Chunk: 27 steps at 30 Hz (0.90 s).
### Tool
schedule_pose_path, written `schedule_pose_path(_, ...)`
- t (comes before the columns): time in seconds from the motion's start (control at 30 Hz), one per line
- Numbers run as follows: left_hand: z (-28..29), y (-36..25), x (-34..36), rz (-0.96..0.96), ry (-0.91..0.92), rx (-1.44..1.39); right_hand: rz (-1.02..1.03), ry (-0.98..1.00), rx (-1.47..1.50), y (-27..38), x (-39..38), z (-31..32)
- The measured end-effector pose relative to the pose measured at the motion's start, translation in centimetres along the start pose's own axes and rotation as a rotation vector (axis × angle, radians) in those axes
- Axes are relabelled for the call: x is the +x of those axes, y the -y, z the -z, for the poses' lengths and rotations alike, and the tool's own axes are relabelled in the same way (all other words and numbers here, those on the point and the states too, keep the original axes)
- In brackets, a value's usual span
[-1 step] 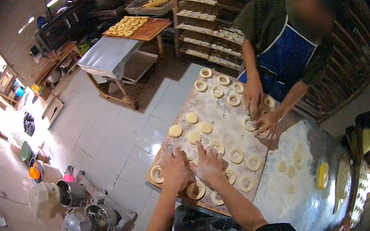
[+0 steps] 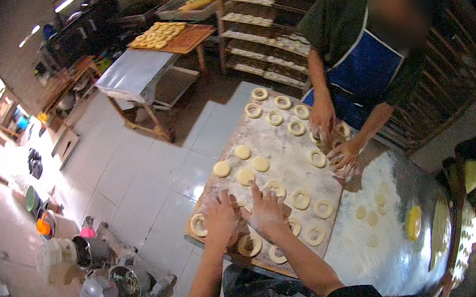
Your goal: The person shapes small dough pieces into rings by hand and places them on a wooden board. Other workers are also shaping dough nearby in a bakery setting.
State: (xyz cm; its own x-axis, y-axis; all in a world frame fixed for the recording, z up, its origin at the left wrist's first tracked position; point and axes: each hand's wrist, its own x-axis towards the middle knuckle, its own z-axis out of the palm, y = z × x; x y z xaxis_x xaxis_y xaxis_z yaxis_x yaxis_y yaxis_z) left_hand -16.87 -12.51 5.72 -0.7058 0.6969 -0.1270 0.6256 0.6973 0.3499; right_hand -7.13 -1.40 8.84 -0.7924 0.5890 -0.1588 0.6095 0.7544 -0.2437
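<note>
Low over the floured wooden board [image 2: 285, 142], my left hand [image 2: 221, 215] and my right hand [image 2: 267, 207] work side by side with bent fingers. Between them shows the pale edge of a dough ring [image 2: 247, 210], mostly covered by my fingers. My right index finger points toward a flat dough disc [image 2: 246, 177], one of several uncut discs just beyond my hands. Finished-looking dough rings lie around me, including one [image 2: 199, 225] left of my left hand and another [image 2: 250, 244] near my wrists. Flour coats my fingers.
Across the board a co-worker's hands [image 2: 340, 147] handle dough rings. A floured metal table [image 2: 348, 254] adjoins on the right, with dough scraps and a yellow object [image 2: 414, 222]. Behind stand a metal-topped table [image 2: 134, 69] and a rack [image 2: 254, 44] of filled trays. Pots and buckets sit lower left.
The whole view has shifted slightly. The co-worker's hands have moved a little to the right, leaving one dough ring more exposed. My hands stay at nearly the same spot.
</note>
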Motion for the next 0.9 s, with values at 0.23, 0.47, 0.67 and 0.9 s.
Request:
schedule_pose_path(0.23, 0.7, -3.8, -1.0, -0.138, -0.124, -0.148, -0.178, -0.127, 0.200, -11.2, -6.4, 1.1)
schedule_pose_path(0.47, -3.6, -15.8, -3.5, -0.411, 0.135, -0.576, -0.755, -0.226, 0.065, -32.8, -22.1, 1.9)
schedule_pose_path(0.67, -9.0, -28.4, -9.9, -0.571, 0.396, -0.546, -0.398, -0.097, 0.075, -39.3, -25.3, 2.7)
schedule_pose_path(0.9, -11.0, -36.7, -14.6, -0.508, 0.520, -0.623, -0.303, -0.198, 1.078, -38.9, -27.7, 5.2)
